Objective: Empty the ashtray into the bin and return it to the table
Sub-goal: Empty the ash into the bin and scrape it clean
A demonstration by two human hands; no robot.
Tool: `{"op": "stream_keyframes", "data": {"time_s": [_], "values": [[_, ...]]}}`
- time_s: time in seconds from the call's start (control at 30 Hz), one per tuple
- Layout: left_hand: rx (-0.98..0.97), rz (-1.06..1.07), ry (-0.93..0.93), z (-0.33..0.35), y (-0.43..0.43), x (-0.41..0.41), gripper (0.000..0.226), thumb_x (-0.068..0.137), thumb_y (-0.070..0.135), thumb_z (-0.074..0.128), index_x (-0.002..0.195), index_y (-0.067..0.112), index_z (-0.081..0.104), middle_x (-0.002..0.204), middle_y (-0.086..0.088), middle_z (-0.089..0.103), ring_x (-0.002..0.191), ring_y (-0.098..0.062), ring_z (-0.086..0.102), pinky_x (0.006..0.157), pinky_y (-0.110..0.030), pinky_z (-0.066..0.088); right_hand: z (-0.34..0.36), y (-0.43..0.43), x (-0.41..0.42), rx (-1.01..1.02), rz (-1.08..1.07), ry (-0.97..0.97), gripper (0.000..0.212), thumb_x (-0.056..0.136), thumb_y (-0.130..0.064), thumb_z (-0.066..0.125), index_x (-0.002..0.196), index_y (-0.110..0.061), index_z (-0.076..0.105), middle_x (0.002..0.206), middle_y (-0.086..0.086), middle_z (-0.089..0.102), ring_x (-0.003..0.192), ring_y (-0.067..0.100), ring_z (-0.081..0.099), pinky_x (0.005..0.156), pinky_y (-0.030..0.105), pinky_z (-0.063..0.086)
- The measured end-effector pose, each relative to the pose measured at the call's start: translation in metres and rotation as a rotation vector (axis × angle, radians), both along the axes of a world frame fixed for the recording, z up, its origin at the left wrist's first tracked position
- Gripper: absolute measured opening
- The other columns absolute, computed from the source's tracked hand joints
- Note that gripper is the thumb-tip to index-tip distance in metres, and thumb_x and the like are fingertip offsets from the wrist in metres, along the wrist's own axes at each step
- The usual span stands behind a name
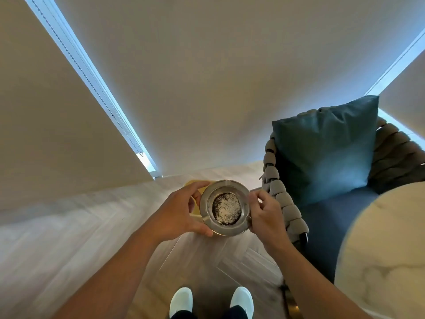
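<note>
Head view: person standing, looking down past both forearms at the floor; white shoes [181, 301] at the bottom edge.
Ashtray: round metal ashtray [225, 207] held level in the air in front of the body, above the wooden floor [69, 226]; off the tabletop.
Contents: dark ash with a pale patch lies in the centre well; not emptied yet.
Left hand: left hand [177, 214] has its grip closed on the ashtray's left rim, thumb at the near edge, fingers curled over the far edge.
Right hand: right hand [264, 214] has its grip pinched on the right rim, fingertips touching the metal.
Progress: judged early; pick-up done, tipping and return both left.
Bin: a yellow round object [195, 199] shows just behind and below the ashtray, mostly hidden by the left hand; possibly the bin, cannot tell.
Tabletop: white marbled round tabletop [386, 249] at lower right, beside the right forearm; likely the return spot.
Surroundings: woven armchair [282, 199] with a teal cushion [326, 153] just right of the hands; window blinds [207, 77] ahead.
In the way: nothing between the ashtray and the yellow object; the chair arm sits close to the right hand and the tabletop edge is near the right elbow.
Risk: loose ash could spill on the floor if the ashtray tilts early.
</note>
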State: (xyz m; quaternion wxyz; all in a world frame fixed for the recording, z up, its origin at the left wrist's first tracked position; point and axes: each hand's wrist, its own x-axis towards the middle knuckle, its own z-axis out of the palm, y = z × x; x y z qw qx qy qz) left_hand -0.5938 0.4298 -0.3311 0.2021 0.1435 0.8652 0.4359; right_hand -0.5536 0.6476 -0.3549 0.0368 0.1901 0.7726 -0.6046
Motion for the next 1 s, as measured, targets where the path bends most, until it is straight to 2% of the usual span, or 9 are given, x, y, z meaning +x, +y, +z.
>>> {"op": "stream_keyframes", "data": {"time_s": [0.27,0.37,0.53,0.63,0.7,0.77,0.83,0.93,1.0], "values": [[-0.037,0.001,-0.031,-0.096,-0.005,-0.038,0.103,0.044,0.031,0.098,0.13,0.051,0.046,0.093,0.009,0.055,0.069,-0.006,0.045,0.065,-0.025,0.05,-0.091,-0.002,-0.033,-0.072,-0.001,-0.051,0.025,0.101,-0.029,0.049,0.083,-0.012,0.056,0.059,0.01,0.045,0.053,0.024,0.043,0.05,0.034,0.038],[-0.036,-0.023,-0.038,-0.132,-0.009,-0.052,0.101,0.045,0.03,0.098,0.126,0.055,0.043,0.095,0.009,0.054,0.068,-0.004,0.044,0.062,-0.017,0.048,-0.125,-0.004,-0.043,-0.109,-0.003,-0.074,0.027,0.101,-0.028,0.049,0.086,-0.007,0.054,0.061,0.013,0.045,0.048,0.021,0.042,0.043,0.029,0.038],[-0.038,-0.081,-0.037,-0.185,-0.012,-0.071,0.104,0.046,0.026,0.099,0.134,0.042,0.045,0.094,0.009,0.052,0.068,0.0,0.042,0.062,-0.011,0.045,-0.178,-0.004,-0.051,-0.172,-0.002,-0.106,0.028,0.102,-0.024,0.047,0.089,0.0,0.05,0.059,0.01,0.044,0.042,0.013,0.04,0.039,0.023,0.037],[-0.097,-0.159,0.0,-0.205,-0.012,-0.084,0.107,0.046,0.032,0.098,0.139,0.034,0.045,0.108,0.009,0.052,0.085,-0.005,0.047,0.068,-0.009,0.042,-0.202,-0.004,-0.054,-0.163,-0.031,-0.103,0.027,0.102,-0.024,0.048,0.085,-0.003,0.051,0.056,0.01,0.046,0.041,0.016,0.041,0.038,0.025,0.037],[-0.159,-0.209,0.029,-0.213,-0.013,-0.094,0.113,0.045,0.039,0.097,0.144,0.029,0.042,0.127,0.007,0.047,0.108,-0.008,0.047,0.085,-0.011,0.039,-0.213,-0.003,-0.056,-0.159,-0.061,-0.092,0.027,0.101,-0.025,0.049,0.079,-0.009,0.053,0.054,0.01,0.049,0.04,0.018,0.043,0.038,0.026,0.038],[-0.27,-0.274,0.104,-0.217,-0.016,-0.103,0.124,0.044,0.051,0.095,0.149,0.025,0.033,0.145,0.002,0.035,0.131,-0.014,0.034,0.106,-0.025,0.035,-0.218,-0.002,-0.057,-0.16,-0.087,-0.091,0.028,0.101,-0.025,0.05,0.076,-0.012,0.054,0.053,0.01,0.052,0.039,0.02,0.046,0.038,0.028,0.039],[-0.44,-0.354,0.182,-0.222,-0.02,-0.112,0.138,0.044,0.064,0.088,0.154,0.023,0.017,0.161,-0.004,0.015,0.148,-0.022,0.014,0.119,-0.038,0.022,-0.221,0.001,-0.059,-0.155,-0.1,-0.098,0.028,0.1,-0.026,0.051,0.078,-0.009,0.053,0.056,0.015,0.055,0.04,0.022,0.049,0.04,0.031,0.041],[-0.671,-0.436,0.203,-0.232,-0.026,-0.123,0.155,0.043,0.078,0.078,0.155,0.018,-0.01,0.165,-0.007,-0.017,0.152,-0.026,-0.015,0.122,-0.043,0.0,-0.219,0.003,-0.063,-0.163,-0.108,-0.116,0.028,0.1,-0.027,0.052,0.076,-0.013,0.055,0.058,0.015,0.059,0.041,0.023,0.052,0.041,0.032,0.044],[-0.743,-0.454,0.181,-0.241,-0.028,-0.128,0.16,0.041,0.081,0.076,0.154,0.015,-0.017,0.164,-0.009,-0.022,0.151,-0.026,-0.018,0.121,-0.043,-0.004,-0.218,0.004,-0.066,-0.182,-0.111,-0.128,0.03,0.1,-0.025,0.053,0.071,-0.02,0.059,0.056,0.01,0.062,0.041,0.022,0.055,0.041,0.032,0.047]]}}
